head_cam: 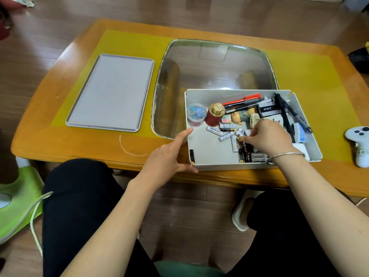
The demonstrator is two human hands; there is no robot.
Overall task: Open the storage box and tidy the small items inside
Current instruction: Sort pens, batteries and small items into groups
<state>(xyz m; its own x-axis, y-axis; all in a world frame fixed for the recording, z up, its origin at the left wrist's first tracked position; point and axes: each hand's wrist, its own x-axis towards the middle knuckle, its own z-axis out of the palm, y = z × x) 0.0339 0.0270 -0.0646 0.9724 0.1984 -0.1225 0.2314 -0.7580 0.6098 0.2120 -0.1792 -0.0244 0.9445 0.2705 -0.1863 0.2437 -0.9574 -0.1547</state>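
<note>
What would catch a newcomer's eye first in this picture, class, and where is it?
The open white storage box at the table's near edge, cluttered with batteries, pens and a red jar with a gold lid. The right hand picks among the batteries while the left hand steadies the box's left wall. The grey lid lies to the left.

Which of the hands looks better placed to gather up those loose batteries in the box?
The right hand: it is already inside the storage box, fingertips on the batteries. The left hand rests against the box's outer left wall, apparently steadying it.
</note>
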